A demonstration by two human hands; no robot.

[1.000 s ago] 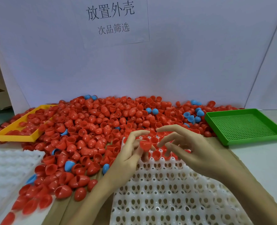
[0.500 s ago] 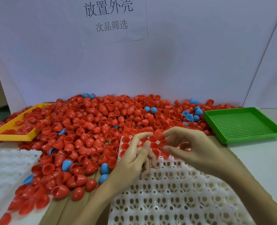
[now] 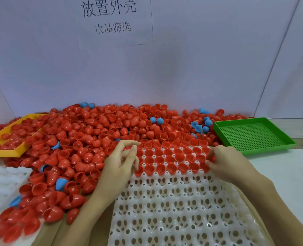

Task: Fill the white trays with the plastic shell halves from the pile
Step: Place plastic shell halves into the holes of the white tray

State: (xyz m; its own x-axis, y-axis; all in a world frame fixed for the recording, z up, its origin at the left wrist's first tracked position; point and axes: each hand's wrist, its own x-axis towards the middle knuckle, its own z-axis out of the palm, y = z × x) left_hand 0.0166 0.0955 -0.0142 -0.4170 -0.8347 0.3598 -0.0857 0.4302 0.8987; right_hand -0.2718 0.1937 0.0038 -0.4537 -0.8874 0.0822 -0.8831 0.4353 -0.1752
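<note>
A big pile of red shell halves (image 3: 97, 132), with a few blue ones (image 3: 198, 126) mixed in, covers the table's back. In front of me lies a white tray (image 3: 182, 210); its far rows hold red shells (image 3: 166, 157) open side up, and its near cups stand bare. My left hand (image 3: 122, 162) hovers at the tray's far left corner with fingers loosely curled and nothing visible in them. At the far right edge of the tray, my right hand (image 3: 225, 162) pinches a red shell half (image 3: 212, 159) between thumb and fingertips.
A second white tray (image 3: 3, 183) lies at the left, partly under spilled shells. A yellow tray (image 3: 5, 151) holding red shells sits at the back left, and a green perforated tray (image 3: 253, 135) at the back right. A white backboard with a paper sign (image 3: 110, 16) stands behind.
My hands have drawn apart from the tray's middle: the right one moved to the right edge, the left one to the left corner. The filled rows now show between them.
</note>
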